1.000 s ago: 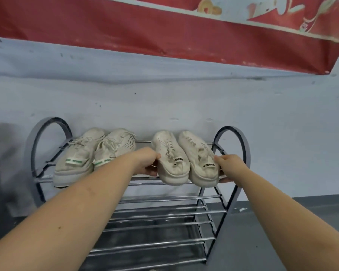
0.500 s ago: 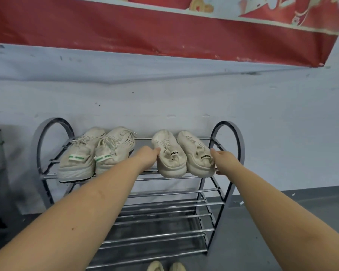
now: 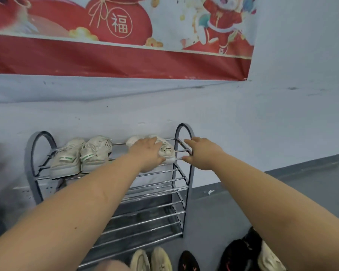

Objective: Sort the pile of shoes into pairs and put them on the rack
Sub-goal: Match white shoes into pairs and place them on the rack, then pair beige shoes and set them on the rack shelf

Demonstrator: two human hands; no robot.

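**Two pairs on the top shelf, both hands at the right-hand pair**

The red banner (image 3: 115,55) across the upper part of the frame carries the character 福 inside a circle on a drawn pouch. The rightmost shoe has a small dark label with letters too blurred to read.

A metal shoe rack (image 3: 182,173) stands against the pale wall at centre frame. On its top shelf sit four pale shoes: two laced sneakers with green stripes (image 3: 80,157) at the left, side by side, and two cream slip-on shoes (image 3: 165,150) at the right, largely covered by the left hand (image 3: 148,153). That hand lies palm down over the slip-ons with fingers spread and lightly bent, pressing on them. The right hand (image 3: 201,153) is just beside the rack's right end, fingers extended and relaxed, fingertips at the top bars near the arched frame; it holds nothing.

Compared with half a second ago, the left hand has moved from the side of the slip-ons onto their tops, and the view has tilted up and back, bringing more banner and floor into frame.

On the floor (image 3: 282,196) at the bottom: two yellowish shoes (image 3: 151,261), one black shoe with a pink mark (image 3: 189,262), and a heap of dark and pale shoes (image 3: 249,251) at lower right whose count cannot be told.
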